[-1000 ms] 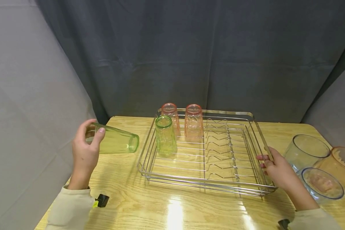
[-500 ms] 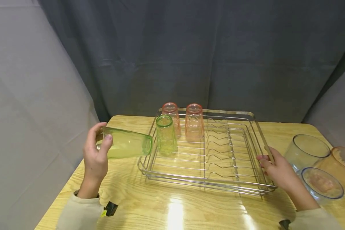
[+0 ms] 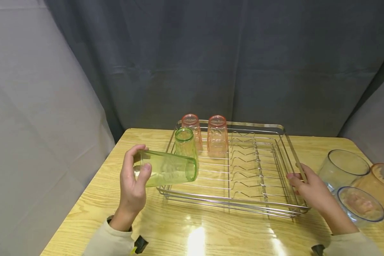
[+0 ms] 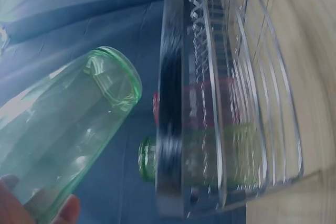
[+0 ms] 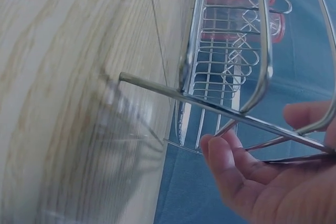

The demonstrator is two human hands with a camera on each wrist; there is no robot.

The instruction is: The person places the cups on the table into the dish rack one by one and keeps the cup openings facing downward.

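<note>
My left hand (image 3: 133, 181) grips a green drinking glass (image 3: 166, 169) near its mouth end. The glass lies tilted sideways, its thick base pointing right, over the left front part of the wire dish rack (image 3: 230, 201). Behind it another green glass (image 3: 184, 142) stands upside down in the rack, partly covered in the head view. Two pink glasses (image 3: 217, 137) stand upside down at the back left of the rack. My right hand (image 3: 312, 186) holds the rack's right side rail, fingers curled round the wires (image 5: 252, 121) in the right wrist view.
At the right of the wooden table (image 3: 166, 227) stand a clear glass container (image 3: 344, 169), a blue-rimmed one (image 3: 360, 206) and an orange one (image 3: 382, 183). A dark curtain (image 3: 192, 64) hangs behind the table. Grey cloth (image 3: 41, 124) closes the left side.
My left hand has carried the green glass rightward and slightly toward me, from beside the rack to above its left front part. The right hand stays on the rack's rail.
</note>
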